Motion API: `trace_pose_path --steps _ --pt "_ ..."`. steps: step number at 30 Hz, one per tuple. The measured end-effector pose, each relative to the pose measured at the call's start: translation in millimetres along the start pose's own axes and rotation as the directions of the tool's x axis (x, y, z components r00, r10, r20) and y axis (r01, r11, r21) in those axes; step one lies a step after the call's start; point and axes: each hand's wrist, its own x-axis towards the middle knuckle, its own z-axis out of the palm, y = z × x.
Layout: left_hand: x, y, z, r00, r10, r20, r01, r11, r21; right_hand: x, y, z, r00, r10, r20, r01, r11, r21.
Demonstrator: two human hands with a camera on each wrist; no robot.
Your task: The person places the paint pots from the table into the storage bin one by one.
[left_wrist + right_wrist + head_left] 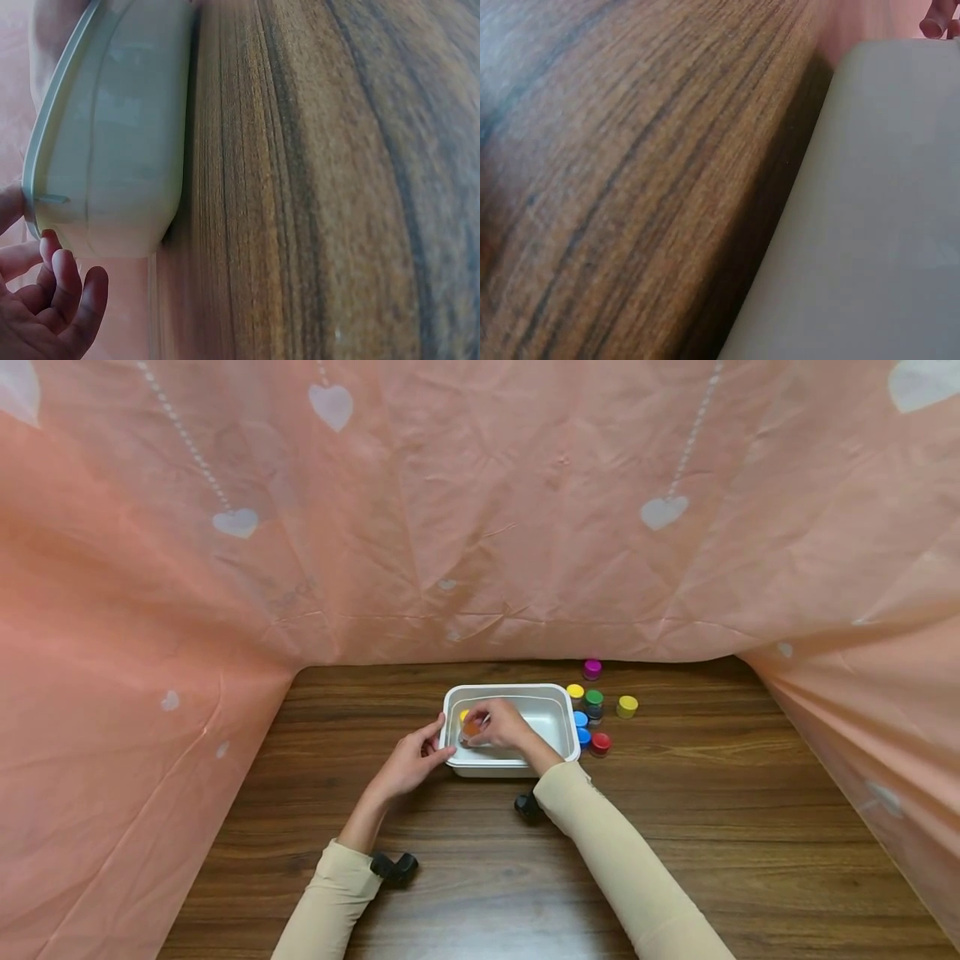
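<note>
A white plastic tub [517, 771] stands on the wooden table. My left hand [408, 762] holds its left end, with the thumb at the near rim and fingers at the left side; in the left wrist view the other fingers of the left hand [56, 300] curl loosely beside the tub's corner [112, 165]. My right hand [501, 725] reaches inside the tub and pinches a small jar with an orange lid [471, 727], partly hidden by the fingers. Right behind that jar, a yellow lid [464, 715] shows at the tub's left end. The right wrist view has only the tub's outer wall [877, 202].
Just right of the tub stand several small lidded jars: magenta [592, 669], green [594, 697], red [600, 743], yellow [627, 706] and two blue ones, with another yellow jar [575, 692] near the rim. A pink curtain [480, 527] encloses the table's back and sides.
</note>
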Motion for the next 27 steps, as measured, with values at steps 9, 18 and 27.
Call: trace_pose_path --steps 9,18,27 --pt "0.2 -1.2 0.4 1.000 0.011 -0.010 -0.011 1.000 -0.002 -0.3 1.5 1.0 1.000 0.022 0.009 -0.022 0.997 0.071" --pt "-2.4 0.2 -0.6 1.000 0.007 0.000 -0.007 1.000 -0.003 -1.2 1.9 2.1 1.000 0.021 0.019 -0.023 0.998 0.067" --pt "-0.2 0.3 -0.6 1.000 0.011 -0.006 -0.011 1.000 0.005 -3.0 -0.6 -4.8 1.000 0.009 0.022 -0.011 0.997 0.081"
